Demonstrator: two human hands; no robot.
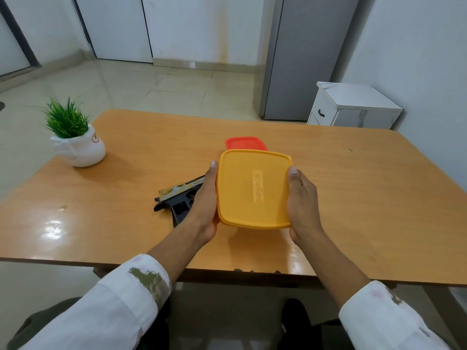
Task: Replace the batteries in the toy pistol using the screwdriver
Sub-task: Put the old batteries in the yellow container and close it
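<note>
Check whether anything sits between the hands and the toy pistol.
Nothing visible lies between them. The toy pistol rests on the table right beside the left hand, partly hidden behind it. However, the left hand and the right hand both grip the yellow container, so neither is free to take it.

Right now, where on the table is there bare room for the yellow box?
Bare wood right of the right hand to the table edge, and near-left, below the plant pot. Crowded centre: toy pistol beside the left hand, red box behind the yellow box.
</note>
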